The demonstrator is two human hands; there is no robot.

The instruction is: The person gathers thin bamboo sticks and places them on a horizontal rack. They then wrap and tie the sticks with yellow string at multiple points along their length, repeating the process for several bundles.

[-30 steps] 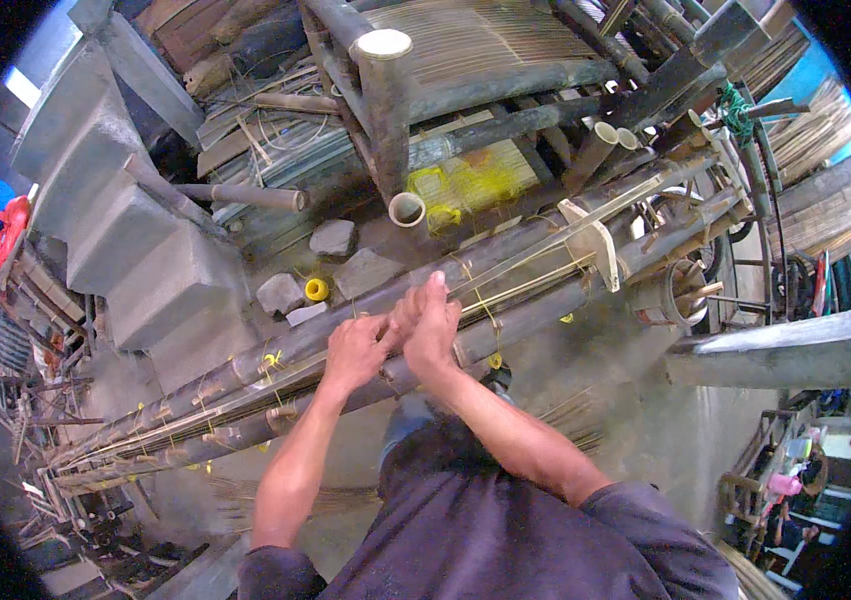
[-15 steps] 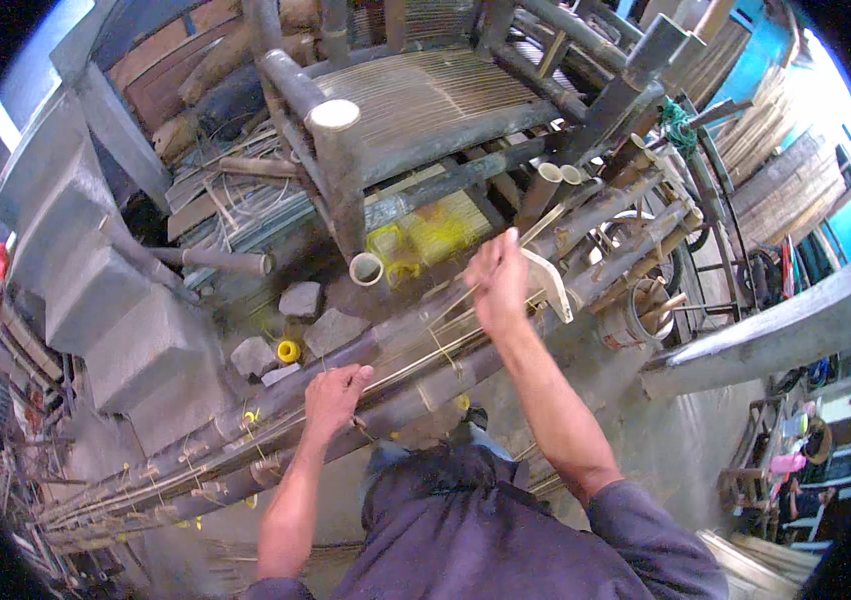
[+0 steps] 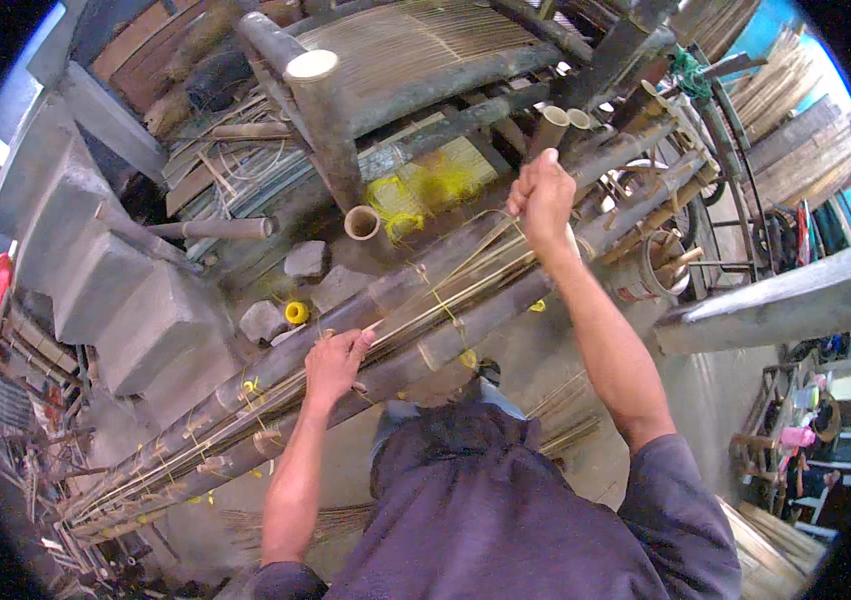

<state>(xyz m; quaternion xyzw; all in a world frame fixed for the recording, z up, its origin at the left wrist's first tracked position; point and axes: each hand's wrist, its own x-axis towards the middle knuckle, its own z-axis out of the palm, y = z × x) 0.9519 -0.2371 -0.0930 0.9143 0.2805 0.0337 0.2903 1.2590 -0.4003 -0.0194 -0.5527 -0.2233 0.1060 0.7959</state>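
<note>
Two long dark bamboo poles (image 3: 395, 292) run diagonally in front of me, with thin pale bamboo strips (image 3: 410, 325) lying lengthwise between them. Yellow ties cross them at intervals. My left hand (image 3: 335, 368) is closed on the strips near the middle of the poles, thumb pointing along them. My right hand (image 3: 545, 205) is raised in a fist farther along to the right, with a thin strip bending away from its finger side. Something pale (image 3: 573, 240) shows at the edge of my right wrist; most of it is hidden.
A bamboo bench (image 3: 445, 75) stands beyond the poles, with yellow twine (image 3: 395, 208) below it. Stones (image 3: 306, 260) and a yellow roll (image 3: 296, 312) lie on the floor. Concrete steps (image 3: 135, 300) rise at left. A bucket (image 3: 635, 275) of bamboo pieces stands at right.
My right hand has moved right and up, away from my left hand. The pale curved piece seen beside it earlier is now mostly hidden. My left hand stays at the strips.
</note>
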